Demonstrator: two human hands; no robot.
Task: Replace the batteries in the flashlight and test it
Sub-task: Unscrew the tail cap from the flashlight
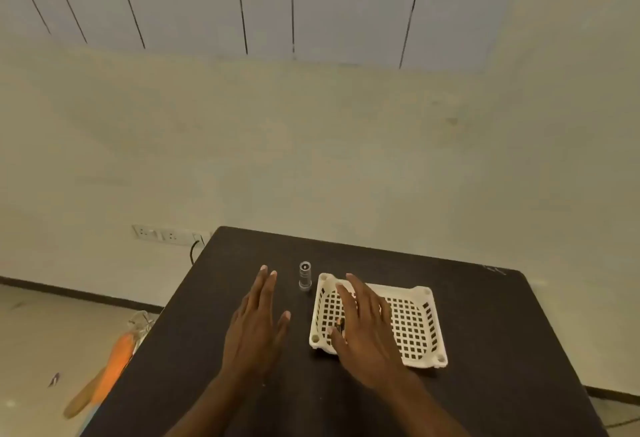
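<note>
A small silver flashlight (305, 275) stands upright on the black table (485, 298), just left of a white lattice basket (415, 329). My left hand (258, 326) hovers flat over the table, fingers spread, left of the flashlight and holding nothing. My right hand (363, 329) is stretched open above the left half of the basket. A small dark item, perhaps batteries (341, 326), peeks out by its thumb inside the basket; most of it is hidden.
The table's far edge meets a pale wall with a socket strip (166, 235) and a plugged cable. An orange-and-tan object (104, 377) lies on the floor off the table's left edge.
</note>
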